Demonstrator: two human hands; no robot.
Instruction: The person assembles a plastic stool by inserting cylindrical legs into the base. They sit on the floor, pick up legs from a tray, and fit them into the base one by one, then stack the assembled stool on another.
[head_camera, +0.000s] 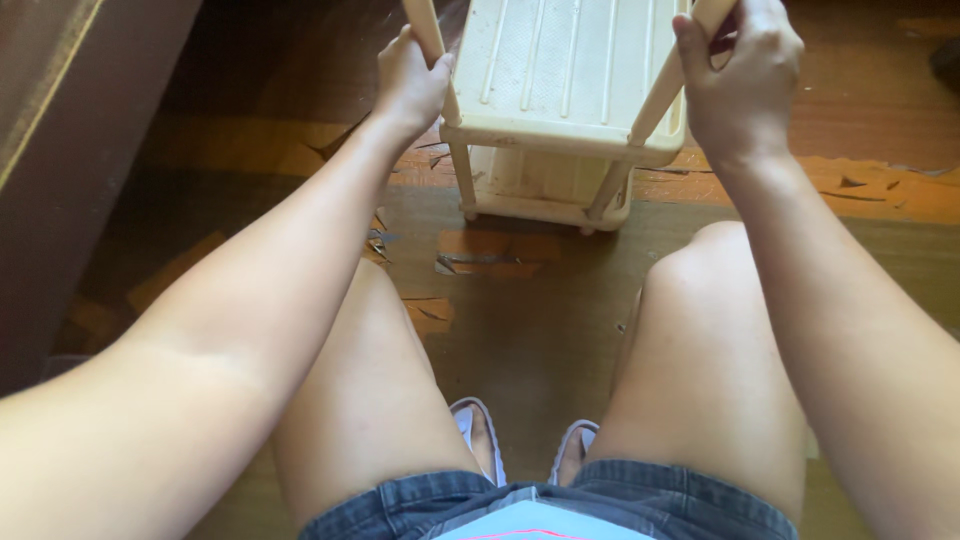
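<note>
Our knees (700, 300) are below; left hand (410, 85) and right hand (740, 80) each clasp a post of the cream plastic rack (560, 90).

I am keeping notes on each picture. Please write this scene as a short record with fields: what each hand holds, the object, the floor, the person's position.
left hand: closed around the rack's near left post
right hand: closed around the near right post
object: cream plastic shelf rack, two tiers visible, standing on the floor
floor: worn brown covering, torn patches showing orange
person: seated, bare knees apart, denim shorts, slippers on the feet
</note>
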